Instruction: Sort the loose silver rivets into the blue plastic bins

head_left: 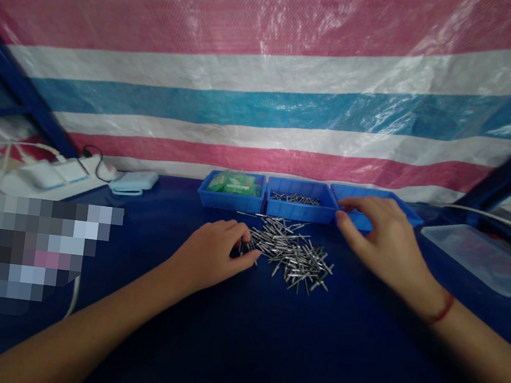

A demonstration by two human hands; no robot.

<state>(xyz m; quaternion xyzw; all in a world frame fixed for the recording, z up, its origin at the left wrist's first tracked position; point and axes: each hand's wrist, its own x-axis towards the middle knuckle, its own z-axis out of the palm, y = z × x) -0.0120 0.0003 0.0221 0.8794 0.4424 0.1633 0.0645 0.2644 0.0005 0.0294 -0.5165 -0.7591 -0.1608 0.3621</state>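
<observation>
A loose pile of silver pop rivets (297, 254), thin pins with thicker bodies, lies on the dark blue table. My left hand (216, 251) is at the pile's left edge, fingers bent and thumb apart from them; a few rivets show in the gap. Over the front of the right blue bin (403, 209) hovers my right hand (382, 233), its thumb and fingers apart, with nothing visible between them. That hand hides much of the bin's inside. More rivets lie in the middle blue bin (300, 211). Green packets (235, 183) fill the left blue bin (230, 202).
A clear plastic lid or tray (483, 259) lies at the right. On the left are a white power strip (61, 175) with cables and a light blue case (134, 182). Striped plastic sheeting (266, 94) hangs behind the bins, between blue frame posts. A pixelated patch covers the left.
</observation>
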